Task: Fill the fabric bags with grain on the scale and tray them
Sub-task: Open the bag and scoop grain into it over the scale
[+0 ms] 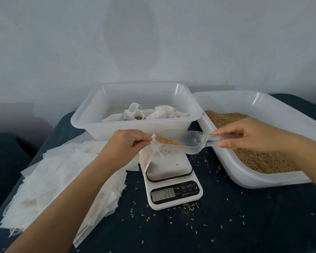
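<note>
My left hand [125, 143] pinches the mouth of a white fabric bag [147, 157], which hangs down onto the platform of a white digital scale [171, 181]. My right hand [248, 136] grips the handle of a clear plastic scoop [188, 141]. The scoop's tip, loaded with brown grain [167, 140], rests at the bag's mouth. The scale display reads about 144. A white tray [274, 178] at the right holds loose grain. Behind the scale, a white tub [135, 127] contains several filled bags.
A heap of flat empty fabric bags [62, 179] lies at the left on the dark blue cloth [226, 225]. Spilled grains are scattered around the scale. A pale wall stands behind the table.
</note>
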Demonstrator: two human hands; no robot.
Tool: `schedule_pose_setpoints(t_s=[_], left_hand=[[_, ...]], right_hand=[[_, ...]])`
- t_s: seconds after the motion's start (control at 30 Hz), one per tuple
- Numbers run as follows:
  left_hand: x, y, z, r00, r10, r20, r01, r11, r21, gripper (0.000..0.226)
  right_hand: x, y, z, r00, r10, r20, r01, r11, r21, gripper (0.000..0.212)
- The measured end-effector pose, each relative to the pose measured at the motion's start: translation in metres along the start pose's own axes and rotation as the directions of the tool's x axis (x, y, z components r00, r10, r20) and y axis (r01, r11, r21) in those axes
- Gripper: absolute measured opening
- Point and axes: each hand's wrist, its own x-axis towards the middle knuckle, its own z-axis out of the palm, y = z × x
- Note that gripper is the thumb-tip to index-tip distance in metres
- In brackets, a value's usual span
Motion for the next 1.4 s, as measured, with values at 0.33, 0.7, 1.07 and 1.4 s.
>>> schedule_pose_setpoints(t_s=[0.33, 0.7, 1.07, 1.4], left_hand=[[0.004, 0.0, 0.0, 0.999, -0.022, 0.046, 0.022, 1.0, -0.004, 0.016], [0.016, 0.022, 0.035, 0.99, 0.077, 0.116, -0.073, 0.997, -0.034, 0.015], [0.021, 0.032, 0.067, 0.986, 0.107, 0.128, -0.107, 0.994, -0.002, 0.017], [0.019, 0.028, 0.056, 0.99, 0.097, 0.101, -0.097, 0.995, -0.001, 0.034]], right_hand=[[0.001, 0.007, -0.001, 0.997, -0.024, -0.076, 0.033, 0.992, 0.12, 0.033], [-0.014, 0.02, -0.013, 0.98, 0.018, -0.198, 0.023, 0.979, 0.203, 0.038], [-0.02, 0.025, -0.012, 0.976, 0.002, -0.216, 0.041, 0.98, 0.195, 0.035], [-0.022, 0.026, -0.011, 0.975, 0.004, -0.222, 0.038, 0.982, 0.185, 0.034]])
